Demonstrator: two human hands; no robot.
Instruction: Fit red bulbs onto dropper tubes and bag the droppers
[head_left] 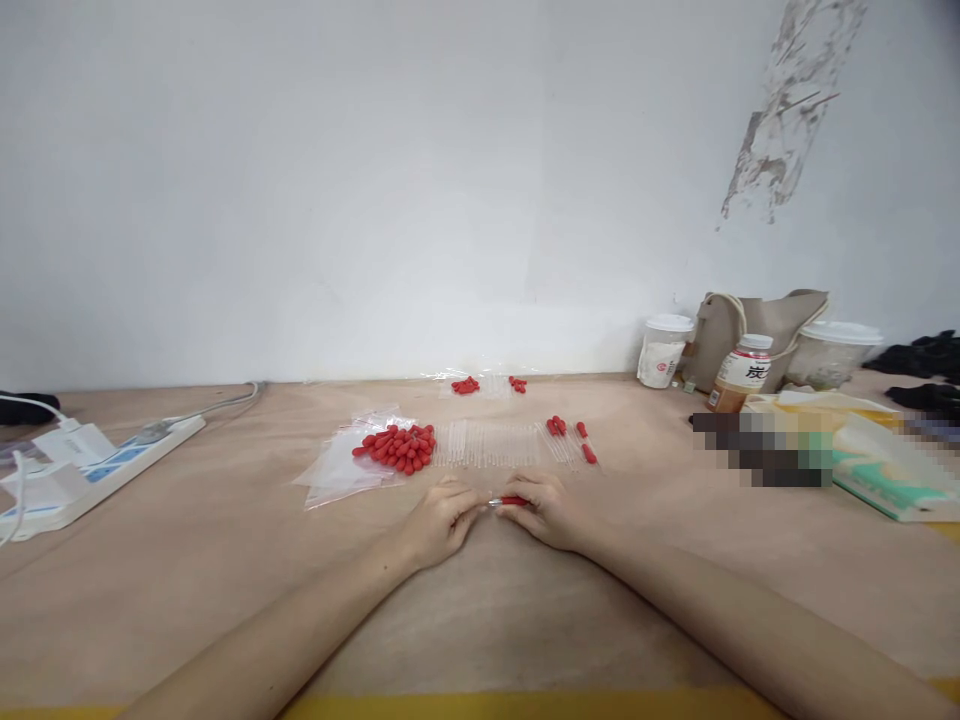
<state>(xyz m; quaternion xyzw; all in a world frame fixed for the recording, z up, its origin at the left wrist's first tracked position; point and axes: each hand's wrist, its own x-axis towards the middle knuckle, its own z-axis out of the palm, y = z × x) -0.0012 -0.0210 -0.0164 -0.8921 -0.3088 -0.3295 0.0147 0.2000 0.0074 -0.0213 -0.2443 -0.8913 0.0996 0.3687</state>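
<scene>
Just in front of the row of glass tubes, my two hands meet over the table. My right hand point(551, 512) is closed round a red rubber dropper bulb point(513, 501). A short shiny piece of glass tube point(494, 503) shows at the bulb's left end. My left hand point(450, 518) pinches at that tube; most of it is hidden by the fingers. Behind the hands lie many clear glass dropper tubes point(487, 443) side by side. A heap of red bulbs point(397, 447) rests on clear plastic bags point(337, 465) to their left. Several droppers with red bulbs point(556, 426) lie at right.
Near the wall are bagged red-bulb droppers point(466, 385). A power strip point(142, 455) with plugged-in chargers is at left. At right stand a lidded cup point(663, 352), a drink bottle point(741, 375), a grey bag point(780, 320), another lidded tub point(832, 355) and a tissue pack point(885, 470).
</scene>
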